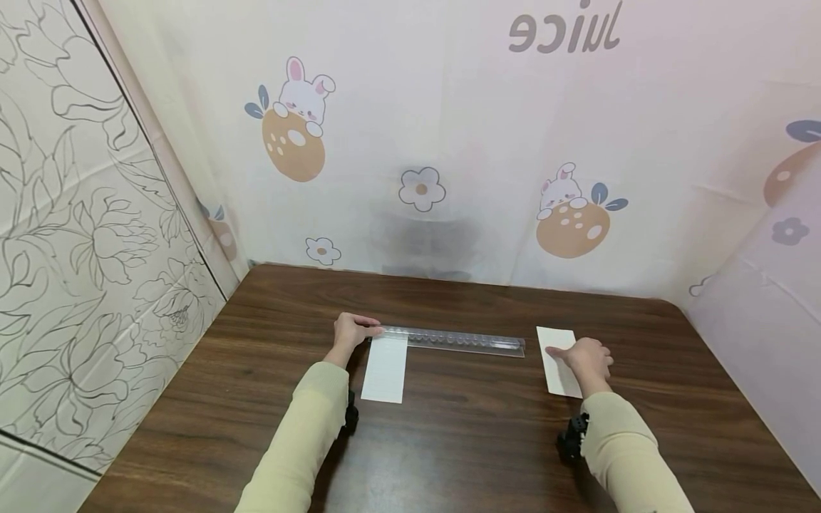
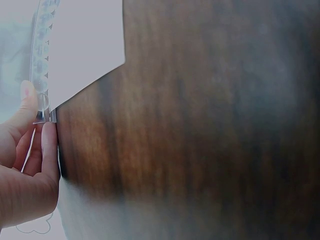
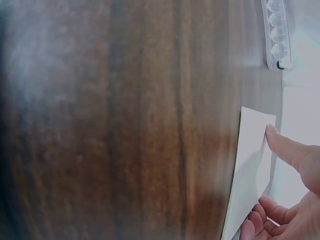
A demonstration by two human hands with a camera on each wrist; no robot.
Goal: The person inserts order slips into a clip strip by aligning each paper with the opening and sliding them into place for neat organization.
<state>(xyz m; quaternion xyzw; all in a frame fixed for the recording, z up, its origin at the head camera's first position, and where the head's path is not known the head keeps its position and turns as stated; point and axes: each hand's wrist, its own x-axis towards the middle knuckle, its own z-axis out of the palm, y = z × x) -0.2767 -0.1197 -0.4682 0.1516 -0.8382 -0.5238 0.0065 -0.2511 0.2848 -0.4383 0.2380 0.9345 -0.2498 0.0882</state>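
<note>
The word "Juice" (image 1: pixel 566 30) is running mirror-reversed in gray letters across the upper part of the pale printed wall covering (image 1: pixel 417 92) behind the table (image 1: pixel 449 442).

The left wrist view crops the white paper (image 2: pixel 85 45).

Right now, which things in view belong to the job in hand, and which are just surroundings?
In the job:
clear strip, held by the left hand
left white card
right white card, touched by the right hand

Surroundings:
wooden table
printed backdrop
</note>
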